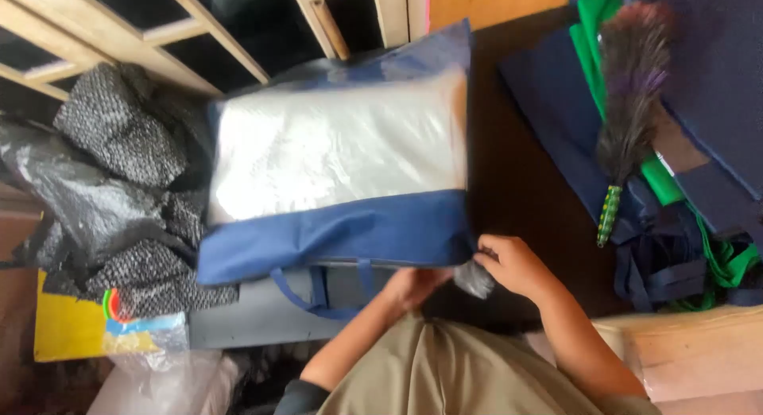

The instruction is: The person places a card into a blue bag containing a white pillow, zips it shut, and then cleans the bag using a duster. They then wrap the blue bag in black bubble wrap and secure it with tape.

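A large blue fabric bag (pixel 342 232) with a clear plastic window lies flat in front of me, with something white inside. Its blue carry handles (pixel 318 292) hang toward me. My left hand (pixel 413 286) grips the bag's near edge next to the handles, fingers partly tucked under it. My right hand (pixel 513 264) is at the bag's near right corner, curled around a crumpled bit of greyish plastic (pixel 474 278). Both forearms reach in from below over khaki cloth (pixel 445 371).
Black plastic bags (pixel 71 192) and dark speckled fabric (pixel 119 129) are piled at the left. At the right, a feather duster (pixel 628 105) with a green handle lies on navy and green folded bags (pixel 683 248). Wooden slats (pixel 159 33) run behind. A yellow packet (pixel 67 327) sits lower left.
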